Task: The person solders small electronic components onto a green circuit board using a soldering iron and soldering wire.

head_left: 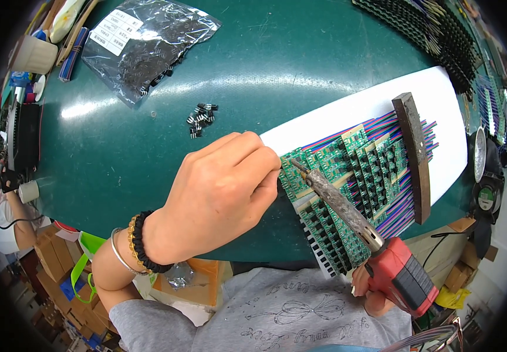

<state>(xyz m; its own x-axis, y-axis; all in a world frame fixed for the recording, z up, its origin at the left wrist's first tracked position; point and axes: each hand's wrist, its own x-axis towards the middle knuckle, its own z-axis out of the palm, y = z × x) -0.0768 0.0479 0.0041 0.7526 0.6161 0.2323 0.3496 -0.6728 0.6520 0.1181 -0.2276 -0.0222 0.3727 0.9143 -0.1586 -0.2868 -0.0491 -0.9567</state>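
My left hand (218, 185) is closed in a pinch at the upper left corner of a block of green circuit boards (330, 176). Whatever its fingertips hold is hidden behind the knuckles. From below on the right, my right hand (374, 293) grips a soldering iron (347, 208) with a red and black handle. The iron's tip points at the boards' corner, close to my left fingertips. Striped coloured wires (403, 217) run from the boards under a dark metal bar (413, 155). A white sheet (441, 111) lies beneath.
Small black three-legged components (200, 119) lie loose on the green table (107, 170). Behind them is a clear bag (148, 47) of similar parts. More boards with wires (423, 26) are stacked at the far right. A small metal dish (479, 154) stands at the right edge.
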